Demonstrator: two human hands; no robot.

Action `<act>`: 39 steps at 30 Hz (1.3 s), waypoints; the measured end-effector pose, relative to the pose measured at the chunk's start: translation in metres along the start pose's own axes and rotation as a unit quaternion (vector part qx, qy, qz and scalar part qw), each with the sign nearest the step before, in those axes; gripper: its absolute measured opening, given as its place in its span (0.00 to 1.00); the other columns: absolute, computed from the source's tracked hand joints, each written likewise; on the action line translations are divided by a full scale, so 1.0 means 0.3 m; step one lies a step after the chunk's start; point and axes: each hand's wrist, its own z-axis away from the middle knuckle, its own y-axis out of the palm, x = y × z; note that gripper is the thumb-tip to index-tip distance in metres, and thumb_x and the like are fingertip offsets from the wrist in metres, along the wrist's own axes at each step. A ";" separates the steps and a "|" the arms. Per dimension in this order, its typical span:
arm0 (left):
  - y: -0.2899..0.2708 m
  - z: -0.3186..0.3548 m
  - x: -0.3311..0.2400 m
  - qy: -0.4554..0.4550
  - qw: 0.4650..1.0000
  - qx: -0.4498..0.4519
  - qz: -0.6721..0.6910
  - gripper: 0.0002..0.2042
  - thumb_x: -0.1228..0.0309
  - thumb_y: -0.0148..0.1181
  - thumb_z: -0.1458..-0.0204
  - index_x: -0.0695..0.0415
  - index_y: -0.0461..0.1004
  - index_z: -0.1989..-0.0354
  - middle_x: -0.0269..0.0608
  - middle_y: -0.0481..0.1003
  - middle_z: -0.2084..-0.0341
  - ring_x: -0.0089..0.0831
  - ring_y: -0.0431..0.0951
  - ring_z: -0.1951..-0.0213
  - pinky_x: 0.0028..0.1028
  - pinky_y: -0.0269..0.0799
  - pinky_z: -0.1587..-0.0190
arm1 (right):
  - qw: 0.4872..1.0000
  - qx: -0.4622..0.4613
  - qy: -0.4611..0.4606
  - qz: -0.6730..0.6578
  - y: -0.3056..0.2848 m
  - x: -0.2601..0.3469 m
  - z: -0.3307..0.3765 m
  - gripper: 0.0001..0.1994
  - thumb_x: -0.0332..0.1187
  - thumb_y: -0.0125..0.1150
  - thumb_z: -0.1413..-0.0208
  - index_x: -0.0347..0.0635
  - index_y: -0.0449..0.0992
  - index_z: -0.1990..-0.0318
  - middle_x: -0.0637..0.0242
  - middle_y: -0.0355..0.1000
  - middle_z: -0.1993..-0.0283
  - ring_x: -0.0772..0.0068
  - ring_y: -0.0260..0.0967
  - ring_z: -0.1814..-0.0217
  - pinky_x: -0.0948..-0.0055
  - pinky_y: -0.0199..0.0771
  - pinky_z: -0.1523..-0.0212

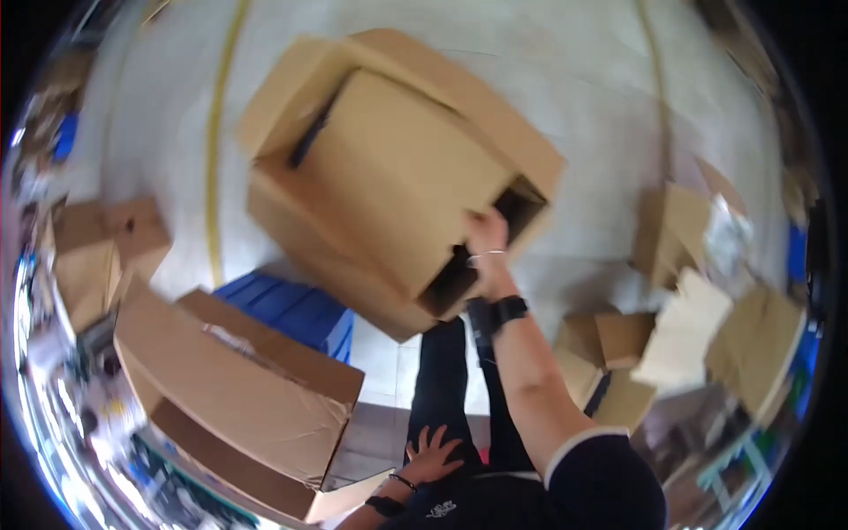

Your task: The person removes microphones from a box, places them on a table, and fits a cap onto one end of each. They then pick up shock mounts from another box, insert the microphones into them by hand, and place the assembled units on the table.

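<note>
A large open cardboard box (309, 212) stands in front of me, turned at a slant. Inside it lies a flat brown cardboard panel (402, 150), with dark gaps at its left and right ends. My right hand (488, 234) reaches into the box and is closed on the near right edge of that panel; some of its fingers are hidden and slightly blurred. Lower down, my left hand (433, 457) rests by my thigh, fingers spread and holding nothing.
Left of my legs are a blue plastic crate (296, 305) and a long open carton (238, 380). Another carton (132, 230) sits farther left. On the right are open boxes (609, 353), a pale torn cardboard sheet (685, 331) and clear plastic wrap (729, 234). Yellow lines cross the floor.
</note>
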 end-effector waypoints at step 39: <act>-0.522 -0.428 -0.217 0.035 0.982 -0.182 0.033 0.14 0.65 0.46 0.42 0.63 0.69 0.56 0.50 0.70 0.55 0.46 0.68 0.49 0.34 0.63 0.45 | 0.901 -0.388 0.187 -0.051 -1.675 0.196 0.402 0.05 0.34 0.54 0.42 0.43 0.71 0.64 0.70 0.67 0.77 0.78 0.65 0.76 0.77 0.68 0.77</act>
